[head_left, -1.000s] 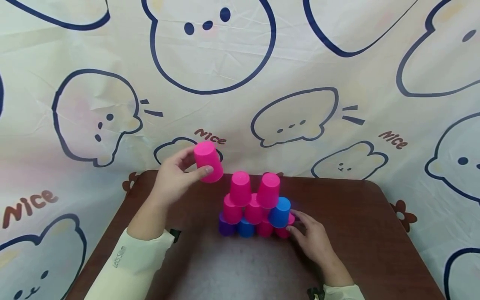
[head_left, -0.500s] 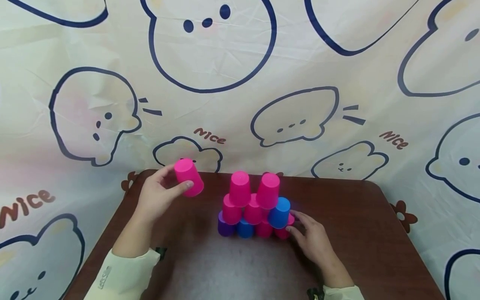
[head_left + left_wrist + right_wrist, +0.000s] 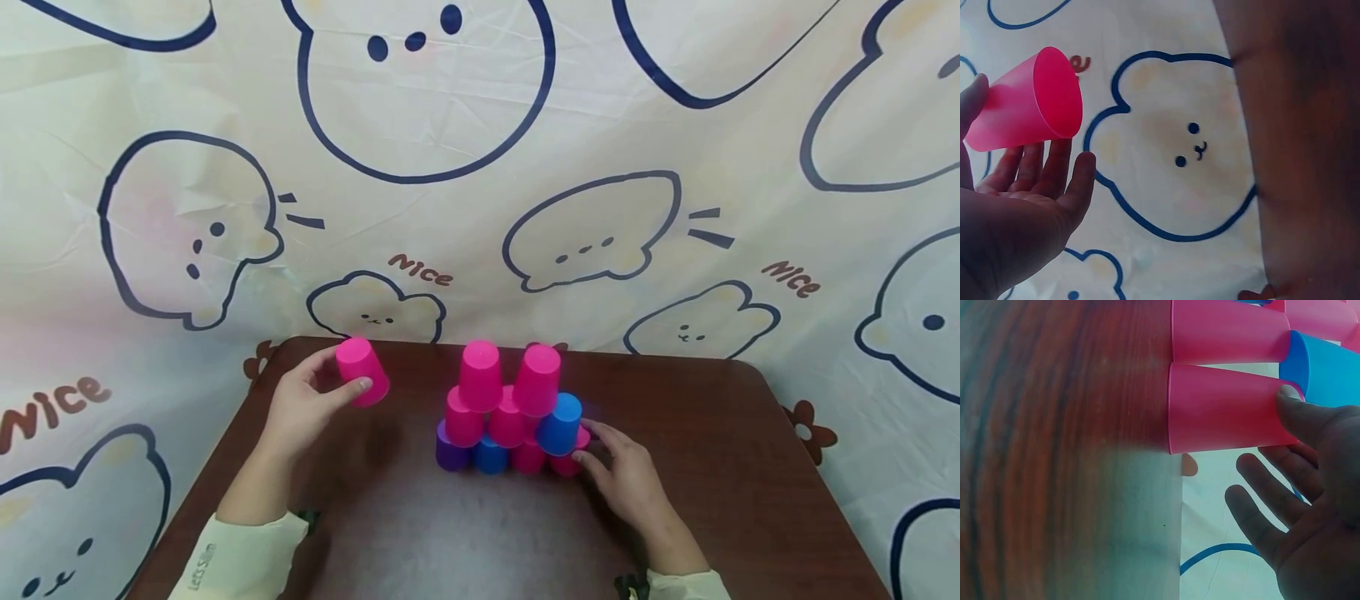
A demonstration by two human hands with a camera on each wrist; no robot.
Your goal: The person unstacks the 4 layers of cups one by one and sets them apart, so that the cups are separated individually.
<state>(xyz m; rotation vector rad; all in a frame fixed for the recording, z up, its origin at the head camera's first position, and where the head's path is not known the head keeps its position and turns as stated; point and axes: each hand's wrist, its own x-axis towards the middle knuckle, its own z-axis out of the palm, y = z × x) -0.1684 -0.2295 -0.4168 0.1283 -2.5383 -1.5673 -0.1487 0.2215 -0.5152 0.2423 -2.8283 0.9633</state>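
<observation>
Left hand (image 3: 303, 404): thumb and fingers pinching smooth, tapered pink cup (image 3: 362, 372), tilted mouth-down above table; wide gap between it and cup stack (image 3: 507, 421). Stack: inverted cups, three tiers of four, three, two; pink, blue, purple. Right hand (image 3: 626, 479): thumb and forefinger pinching bottom-row end cup (image 3: 1229, 412), other fingers spread. Tabletop (image 3: 480, 533): brown wood grain, rounded far corners. Backdrop (image 3: 420, 225): creased, brown "Nice" repeated. Left sleeve (image 3: 234, 558): small print, possibly "Lets Slim".

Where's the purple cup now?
In the head view, the purple cup is at the bottom row's left end, beside a blue cup and partly under a pink cup.
</observation>
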